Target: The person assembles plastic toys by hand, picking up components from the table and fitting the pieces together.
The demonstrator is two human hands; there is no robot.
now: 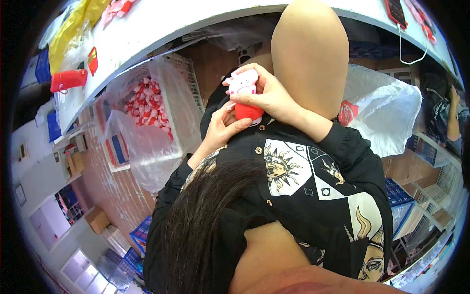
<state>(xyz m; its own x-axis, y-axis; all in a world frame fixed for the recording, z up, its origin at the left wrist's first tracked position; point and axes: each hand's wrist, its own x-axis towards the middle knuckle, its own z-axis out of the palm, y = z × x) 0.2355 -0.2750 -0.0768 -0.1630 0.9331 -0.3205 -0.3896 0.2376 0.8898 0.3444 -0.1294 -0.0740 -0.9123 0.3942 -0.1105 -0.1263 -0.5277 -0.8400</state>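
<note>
Seen from above, a seated person holds a small pink-and-red toy (248,112) in front of the belly, just below the table's edge. The left hand (223,128) pinches the red lower part, thumb in front; the right hand (272,95) curls round the pink head, fingers behind, thumb across the front. Both forearms bend inward. The white table (152,22) curves across the top, bearing a red pouch (69,81) at left and a phone (395,13) at right. Below left, a plastic-lined crate holds many small toys (148,105); a white bag (384,115) sits at right. The floor (110,186) is brown.
</note>
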